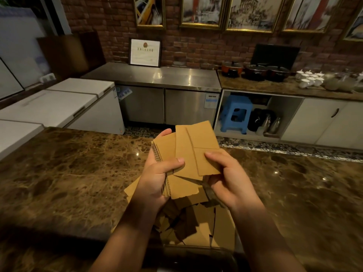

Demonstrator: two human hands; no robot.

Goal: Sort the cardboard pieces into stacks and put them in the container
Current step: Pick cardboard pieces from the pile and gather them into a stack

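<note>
My left hand (pixel 157 179) grips a stack of brown cardboard pieces (pixel 169 152) held upright above the marble counter, thumb across the front. My right hand (pixel 227 177) pinches a creased cardboard piece (pixel 198 148) at the front of that stack, thumb on its lower right corner. Below my hands, several loose cardboard pieces (pixel 204 222) lie in a heap on the counter, partly hidden by my forearms. A dark container (pixel 196 256) shows its rim at the bottom edge, just in front of the heap.
The brown marble counter (pixel 68 173) spreads wide to left and right. Beyond it are white chest freezers (pixel 59 103), a steel worktop (pixel 157 77), a blue stool (pixel 235 114), and pots (pixel 255 71) and white cups (pixel 310 79) on a far counter.
</note>
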